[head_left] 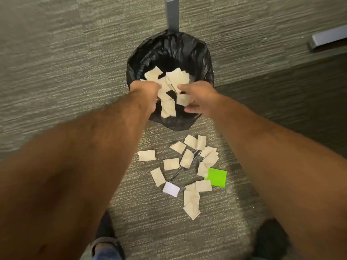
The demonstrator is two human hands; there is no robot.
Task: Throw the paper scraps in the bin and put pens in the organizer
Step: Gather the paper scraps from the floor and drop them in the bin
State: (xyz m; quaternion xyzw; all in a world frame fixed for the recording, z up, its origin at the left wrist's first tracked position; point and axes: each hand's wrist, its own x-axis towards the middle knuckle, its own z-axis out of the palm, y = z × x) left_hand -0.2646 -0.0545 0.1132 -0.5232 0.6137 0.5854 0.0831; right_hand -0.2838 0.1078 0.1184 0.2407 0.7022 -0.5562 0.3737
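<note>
Left hand (pixel 145 91): fingers curled tight on a bunch of scraps (pixel 169 81).
Right hand (pixel 197 99): fingers bent, thumb apart, gripped the same bunch.
Bin (pixel 150 59): black-lined, directly under both hands.
Carpet (pixel 56 62): loose scraps (pixel 187 158), pen (pixel 177 173), green note (pixel 216 177) lay near the bin.

Black-lined bin (pixel 170 53), upright. Beige paper scraps (pixel 169 85) bunched over its mouth; loose scraps (pixel 189 158) scattered just beside it, dark pen (pixel 176 175) lying diagonal among them.

One bin (pixel 150 53), one pen (pixel 175 175)
</note>
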